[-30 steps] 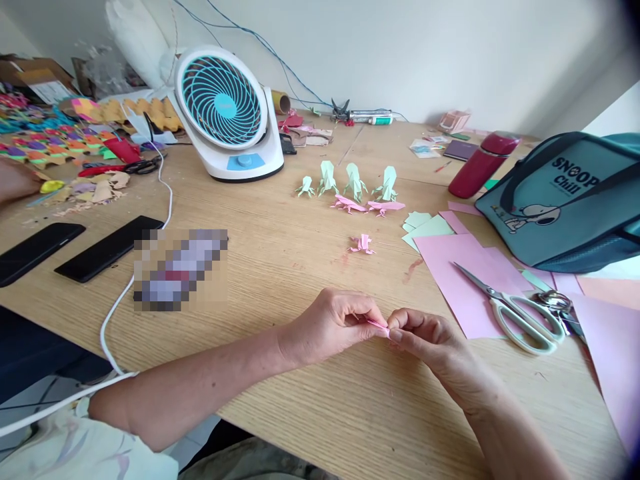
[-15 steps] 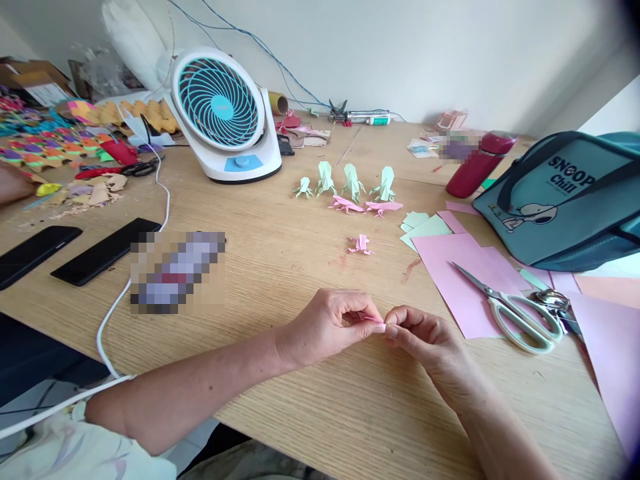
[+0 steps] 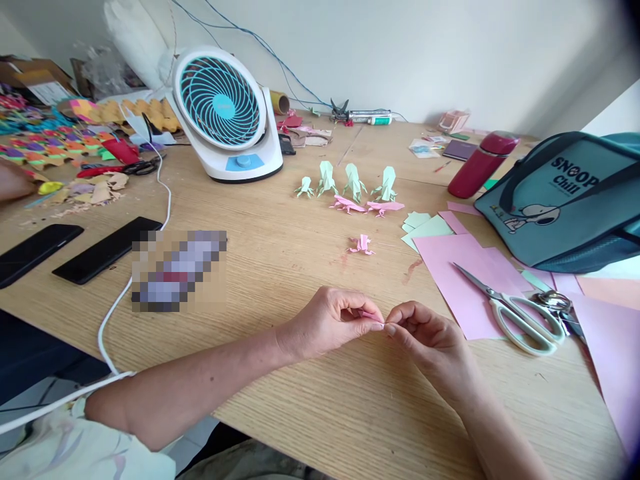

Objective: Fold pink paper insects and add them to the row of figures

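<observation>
Between my hands is a small folded piece of pink paper (image 3: 369, 315), mostly hidden by fingers. My left hand (image 3: 333, 323) pinches it between thumb and forefinger. The fingertips of my right hand (image 3: 425, 333) pinch at its right end, meeting the left thumb tip. Beyond the hands a small pink origami frog (image 3: 361, 245) stands on the wooden table (image 3: 280, 267). Farther back are two pink folded figures (image 3: 384, 208) and a row of several pale green ones (image 3: 353, 181).
Pink paper sheets (image 3: 445, 280) with white-handled scissors (image 3: 520, 323) lie at right, near a teal bag (image 3: 560, 200) and red bottle (image 3: 483, 165). A white fan (image 3: 225, 113) stands at back left. Dark phones (image 3: 107, 250) and a white cable (image 3: 107, 327) lie left. Another person's hand (image 3: 15, 180) shows at far left.
Less of the pink paper shows at the fingertips now, and the two hands' tips sit slightly closer together. The view has shifted a little; the things on the table stay put.
</observation>
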`<move>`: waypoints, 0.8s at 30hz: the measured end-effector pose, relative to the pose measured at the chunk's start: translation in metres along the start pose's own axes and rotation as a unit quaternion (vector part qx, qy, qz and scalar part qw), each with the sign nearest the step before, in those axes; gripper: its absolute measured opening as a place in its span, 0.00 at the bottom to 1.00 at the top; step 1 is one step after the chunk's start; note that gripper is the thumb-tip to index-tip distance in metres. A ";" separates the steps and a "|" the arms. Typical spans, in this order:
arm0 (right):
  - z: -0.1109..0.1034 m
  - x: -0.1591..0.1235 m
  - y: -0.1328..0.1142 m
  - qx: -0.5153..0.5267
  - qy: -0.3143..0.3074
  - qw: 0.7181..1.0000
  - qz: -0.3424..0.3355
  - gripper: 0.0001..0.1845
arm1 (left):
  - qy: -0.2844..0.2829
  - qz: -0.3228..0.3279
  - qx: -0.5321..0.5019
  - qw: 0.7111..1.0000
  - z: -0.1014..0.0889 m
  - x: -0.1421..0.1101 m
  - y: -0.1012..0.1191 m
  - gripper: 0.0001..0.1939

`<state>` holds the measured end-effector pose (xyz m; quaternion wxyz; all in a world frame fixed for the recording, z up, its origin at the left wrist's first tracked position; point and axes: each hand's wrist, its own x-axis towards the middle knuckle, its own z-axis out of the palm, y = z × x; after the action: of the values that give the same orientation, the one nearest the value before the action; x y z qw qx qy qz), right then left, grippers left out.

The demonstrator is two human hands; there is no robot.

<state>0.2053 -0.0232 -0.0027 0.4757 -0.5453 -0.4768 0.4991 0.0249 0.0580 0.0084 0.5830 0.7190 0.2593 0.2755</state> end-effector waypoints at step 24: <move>-0.001 -0.002 0.000 -0.015 -0.014 0.999 0.031 0.11 | -0.012 0.031 0.073 0.997 0.001 -0.002 0.000 0.06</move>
<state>0.2062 -0.0249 -0.0025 0.4452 -0.5601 -0.4734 0.5138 0.0239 0.0561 0.0080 0.5230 0.7706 0.2499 0.2649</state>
